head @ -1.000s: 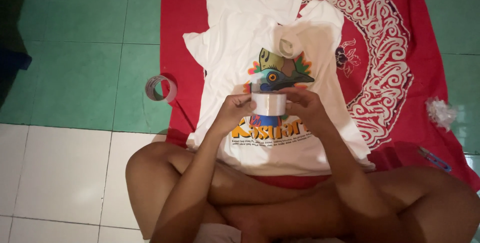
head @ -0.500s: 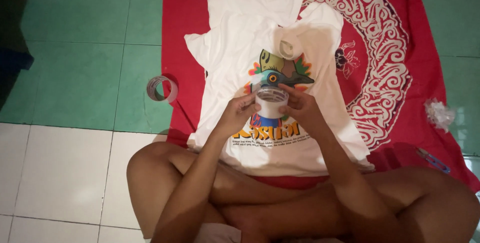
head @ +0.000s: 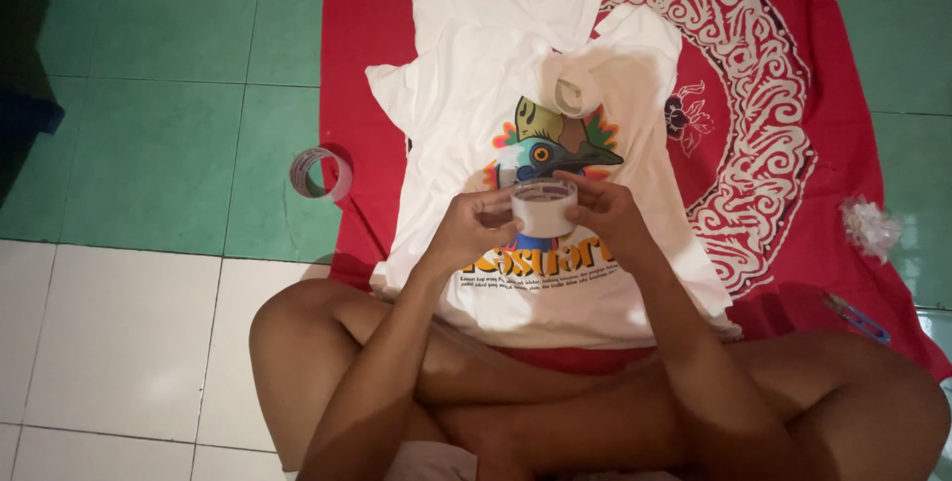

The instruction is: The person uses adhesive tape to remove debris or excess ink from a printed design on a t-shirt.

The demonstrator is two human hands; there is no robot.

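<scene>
Two hands meet at the centre of the view around a tape roll [head: 543, 208], a white roll with its open core facing up toward the camera. The left hand [head: 469, 231] closes on the roll from its 9 o'clock side, fingers curled narrow against the outer wall and the thumb lying near the top rim. The right hand [head: 601, 213] closes on it from 3 o'clock, fingertips bent onto the rim and side, so the roll sits pinched between both sets of fingers and is held above a white shirt [head: 466, 114]. That shirt lies flat with a colourful bird print [head: 555, 144] just at 12 o'clock of the roll, partly covered by the hands. At 12 o'clock further up, a small pale ring [head: 569, 96] rests on the shirt near its collar. Under the shirt spreads a red cloth [head: 754, 94] with a white swirling pattern toward 2 o'clock. At 9 o'clock, well apart on the green tiles [head: 169, 134], stands a second roll [head: 319, 174] of clear tape. At 3 o'clock, off the cloth's edge, lies a crumpled plastic scrap [head: 869, 226], and at 4 o'clock a small blue tool [head: 855, 317] rests on the cloth. Crossed bare legs [head: 327, 342] fill the lower frame over white tiles [head: 109, 342].
</scene>
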